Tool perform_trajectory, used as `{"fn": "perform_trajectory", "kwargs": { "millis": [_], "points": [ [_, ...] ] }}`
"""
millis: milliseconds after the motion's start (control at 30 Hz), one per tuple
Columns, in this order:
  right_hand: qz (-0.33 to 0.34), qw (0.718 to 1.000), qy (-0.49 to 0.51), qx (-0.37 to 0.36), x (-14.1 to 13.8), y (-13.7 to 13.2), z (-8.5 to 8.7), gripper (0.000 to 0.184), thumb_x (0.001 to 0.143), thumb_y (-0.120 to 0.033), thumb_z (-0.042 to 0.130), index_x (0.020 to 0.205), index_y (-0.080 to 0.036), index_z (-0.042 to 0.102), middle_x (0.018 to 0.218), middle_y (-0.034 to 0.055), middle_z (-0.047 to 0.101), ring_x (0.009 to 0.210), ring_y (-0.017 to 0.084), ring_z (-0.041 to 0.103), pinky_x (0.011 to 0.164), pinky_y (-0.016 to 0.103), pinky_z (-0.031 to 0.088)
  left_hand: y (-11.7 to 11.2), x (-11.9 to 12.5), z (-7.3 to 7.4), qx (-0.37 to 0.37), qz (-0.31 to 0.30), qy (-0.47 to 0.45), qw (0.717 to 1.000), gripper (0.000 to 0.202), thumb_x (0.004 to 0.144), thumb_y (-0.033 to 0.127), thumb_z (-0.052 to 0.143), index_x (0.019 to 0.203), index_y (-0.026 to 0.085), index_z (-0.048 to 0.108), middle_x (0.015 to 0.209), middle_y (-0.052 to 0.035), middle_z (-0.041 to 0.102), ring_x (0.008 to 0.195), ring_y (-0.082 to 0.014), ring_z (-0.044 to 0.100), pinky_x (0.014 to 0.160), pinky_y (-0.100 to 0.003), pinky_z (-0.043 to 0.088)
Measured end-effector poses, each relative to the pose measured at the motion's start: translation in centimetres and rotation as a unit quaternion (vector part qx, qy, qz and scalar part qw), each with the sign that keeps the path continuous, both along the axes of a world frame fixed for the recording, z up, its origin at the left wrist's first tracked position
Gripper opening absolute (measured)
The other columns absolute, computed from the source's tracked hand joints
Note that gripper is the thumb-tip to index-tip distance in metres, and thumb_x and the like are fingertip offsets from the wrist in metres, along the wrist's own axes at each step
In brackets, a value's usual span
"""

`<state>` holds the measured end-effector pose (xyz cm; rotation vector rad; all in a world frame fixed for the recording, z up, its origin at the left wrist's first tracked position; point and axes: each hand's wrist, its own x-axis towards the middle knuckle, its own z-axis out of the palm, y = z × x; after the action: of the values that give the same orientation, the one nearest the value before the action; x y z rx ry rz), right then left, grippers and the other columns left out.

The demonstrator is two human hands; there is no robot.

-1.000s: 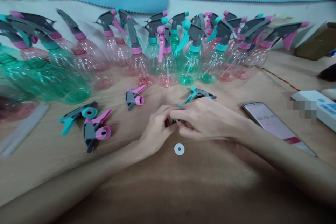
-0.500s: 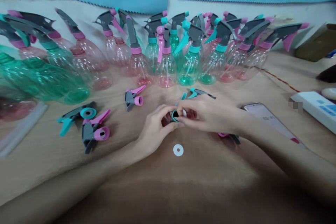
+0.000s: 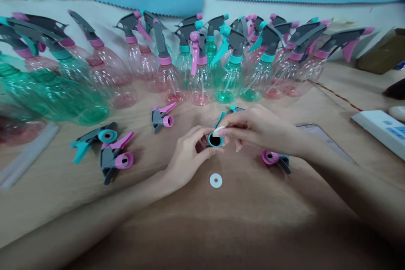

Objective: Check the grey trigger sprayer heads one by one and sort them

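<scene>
My left hand (image 3: 190, 152) is closed around a teal and grey spray trigger head (image 3: 215, 138), its round cap opening turned toward me. My right hand (image 3: 256, 128) pinches a small white washer (image 3: 219, 131) at the rim of that cap. A second white washer (image 3: 215, 180) lies flat on the table just below my hands. A pink-capped trigger head (image 3: 274, 158) lies under my right wrist.
Several loose trigger heads lie to the left: a teal one (image 3: 95, 137), two pink ones (image 3: 115, 159) (image 3: 162, 119). Many pink and green spray bottles (image 3: 202, 80) stand in a row behind. A phone (image 3: 325, 141) and a white remote (image 3: 382, 130) lie at right.
My hands lifted the teal trigger head off the table and turned its cap toward me. My right hand brought a washer to the cap, uncovering the pink trigger head beneath my wrist.
</scene>
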<state>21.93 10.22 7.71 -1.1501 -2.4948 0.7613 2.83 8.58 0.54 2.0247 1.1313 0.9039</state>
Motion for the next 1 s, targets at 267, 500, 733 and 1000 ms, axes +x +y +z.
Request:
{"fn": "perform_trajectory", "kwargs": {
  "millis": [267,500,733,1000],
  "points": [
    [-0.017,0.998,0.045,-0.045,-0.5,-0.6,0.0,0.029,0.086,-0.042,0.053,0.073,-0.019,0.065,0.062,-0.0015,0.065,0.053,0.009,0.055,0.051,0.022,0.036,-0.1,0.0,0.0,0.008,-0.004,-0.004,1.000,0.021,0.079,0.025,0.066,0.099,0.020,0.061,0.086,0.0000,0.058,0.072,-0.0126,0.053,0.062,-0.024,0.042],
    [-0.065,0.990,0.092,-0.084,-0.2,0.1,-1.7,0.035,0.074,-0.051,0.063,0.066,-0.020,0.050,0.063,-0.0015,0.063,0.050,0.010,0.055,0.045,0.023,0.035,-0.1,0.0,0.0,-0.001,-0.002,-0.010,1.000,0.027,0.077,0.033,0.069,0.099,0.020,0.061,0.082,0.0004,0.056,0.067,-0.0120,0.051,0.060,-0.023,0.042],
    [-0.068,0.985,0.158,0.016,0.3,0.6,-1.3,0.024,0.080,-0.040,0.062,0.082,-0.020,0.047,0.076,-0.0010,0.061,0.066,0.012,0.058,0.057,0.026,0.043,-0.1,0.1,0.0,0.001,0.004,-0.009,1.000,0.027,0.076,0.032,0.070,0.100,0.022,0.062,0.080,0.0015,0.054,0.066,-0.0115,0.050,0.059,-0.023,0.041],
    [0.019,0.996,0.052,0.072,0.2,-0.5,-0.9,0.027,0.081,-0.029,0.059,0.102,-0.020,0.045,0.089,0.0010,0.062,0.064,0.010,0.056,0.055,0.023,0.042,-0.3,0.2,0.1,-0.003,-0.005,-0.013,1.000,0.026,0.076,0.032,0.070,0.097,0.019,0.062,0.083,0.0003,0.056,0.065,-0.0114,0.050,0.059,-0.023,0.042]
  ]
}}
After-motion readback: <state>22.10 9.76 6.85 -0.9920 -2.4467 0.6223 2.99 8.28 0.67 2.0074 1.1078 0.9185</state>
